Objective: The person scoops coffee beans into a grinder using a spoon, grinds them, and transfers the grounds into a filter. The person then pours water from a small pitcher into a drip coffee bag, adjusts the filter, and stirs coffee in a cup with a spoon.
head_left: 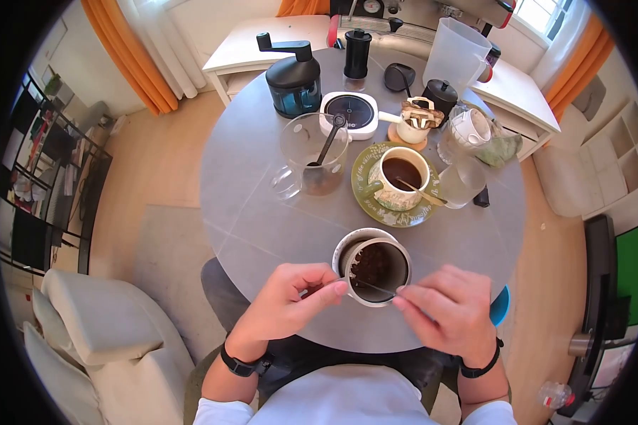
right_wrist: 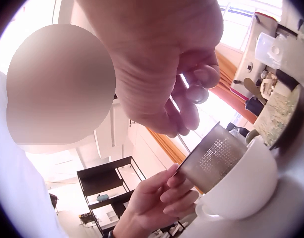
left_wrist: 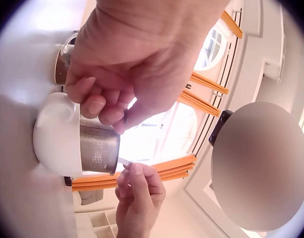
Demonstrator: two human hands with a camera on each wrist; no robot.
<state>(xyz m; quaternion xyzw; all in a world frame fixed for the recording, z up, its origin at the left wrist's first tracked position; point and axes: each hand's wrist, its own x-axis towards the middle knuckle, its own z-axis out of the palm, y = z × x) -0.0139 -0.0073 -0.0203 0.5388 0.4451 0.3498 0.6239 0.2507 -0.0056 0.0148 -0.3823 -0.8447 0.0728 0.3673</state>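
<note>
A metal strainer [head_left: 398,263] [left_wrist: 100,148] [right_wrist: 216,156] with dark grounds inside sits tilted in a white cup [head_left: 340,246] [left_wrist: 55,134] [right_wrist: 248,186]. On its near-left side, my left hand [head_left: 290,297] [left_wrist: 137,54] [right_wrist: 147,201] pinches the strainer's rim between thumb and finger. To the right, the fingertips of my right hand [head_left: 450,308] [left_wrist: 139,193] [right_wrist: 166,64] pinch a thin metal piece [head_left: 373,285] [left_wrist: 124,162] that reaches over the strainer's opening. Whether this piece is joined to the strainer, I cannot tell.
Behind the cup, a patterned coffee cup [head_left: 395,193] with a spoon stands on a green saucer [head_left: 365,159]. Farther back are a glass jug [head_left: 298,145], a scale [head_left: 361,131], a hand grinder [head_left: 294,81], a drip-bag pot [head_left: 411,131] and a clear pitcher [head_left: 455,57].
</note>
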